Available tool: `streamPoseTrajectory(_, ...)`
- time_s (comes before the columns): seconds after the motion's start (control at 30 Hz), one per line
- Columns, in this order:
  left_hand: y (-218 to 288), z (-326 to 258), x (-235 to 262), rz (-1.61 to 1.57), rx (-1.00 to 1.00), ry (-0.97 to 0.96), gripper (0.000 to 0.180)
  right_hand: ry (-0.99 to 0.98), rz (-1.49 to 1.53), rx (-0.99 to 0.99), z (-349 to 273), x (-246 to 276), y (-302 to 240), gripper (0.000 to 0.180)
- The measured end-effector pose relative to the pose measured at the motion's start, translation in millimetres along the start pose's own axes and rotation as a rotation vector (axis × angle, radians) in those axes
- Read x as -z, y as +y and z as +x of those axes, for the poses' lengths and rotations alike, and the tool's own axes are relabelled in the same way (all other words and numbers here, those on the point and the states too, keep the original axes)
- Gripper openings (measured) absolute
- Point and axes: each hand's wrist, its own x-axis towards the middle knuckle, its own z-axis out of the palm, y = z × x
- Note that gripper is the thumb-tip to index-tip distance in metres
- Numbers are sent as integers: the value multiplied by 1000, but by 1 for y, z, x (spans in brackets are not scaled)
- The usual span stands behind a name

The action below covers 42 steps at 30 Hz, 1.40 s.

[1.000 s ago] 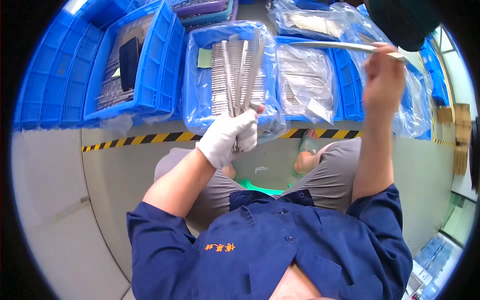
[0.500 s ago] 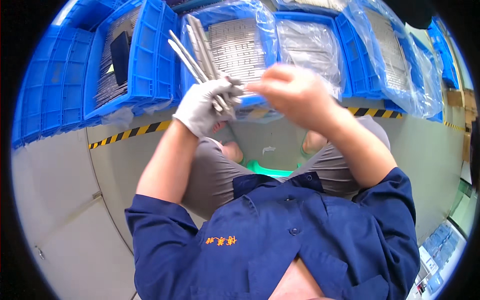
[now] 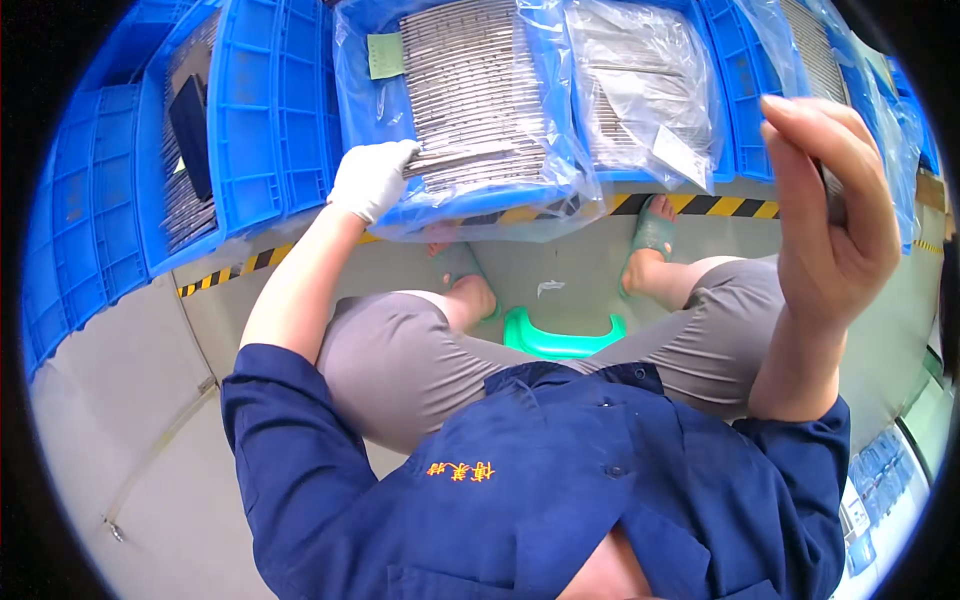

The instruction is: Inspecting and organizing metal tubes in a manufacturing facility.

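My left hand (image 3: pixel 372 182), in a white glove, is at the near left corner of a plastic-lined blue crate (image 3: pixel 385 205). Its fingers close on the left end of a thin grey metal strip (image 3: pixel 465 160), which lies slightly askew over rows of similar strips (image 3: pixel 475 80). Bare and raised at the right, my right hand (image 3: pixel 840 220) has thumb and forefinger brought together in a pinch. Whatever it may hold is too small or hidden to make out.
A bagged crate of strips (image 3: pixel 640 70) stands just right, with a white paper (image 3: pixel 682 155) on it. At the left, a dark phone-like slab (image 3: pixel 190 135) rests on another crate's strips. Striped floor tape (image 3: pixel 720 206) and a green stool (image 3: pixel 560 345) are below.
The bundle of metal strips has left my left hand, which is now down at the crate. My right hand has moved away to the right and up. The view has shifted.
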Motion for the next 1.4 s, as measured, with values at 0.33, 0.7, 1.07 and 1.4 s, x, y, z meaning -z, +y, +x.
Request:
streamPoseTrajectory(0.33,18,38,-58,-216,-111,-321,33,-77,-54,-81,-1,3,11,21)
streamPoseTrajectory(0.7,44,56,-50,-186,-67,-338,43,-112,-70,-81,-1,-2,11,18)
streamPoseTrajectory(1.07,54,63,-63,-160,-182,-258,31,-133,-65,-73,2,-15,8,17)
streamPoseTrajectory(1.4,47,56,-65,-144,-191,0,29,-107,-62,-90,1,-18,5,20)
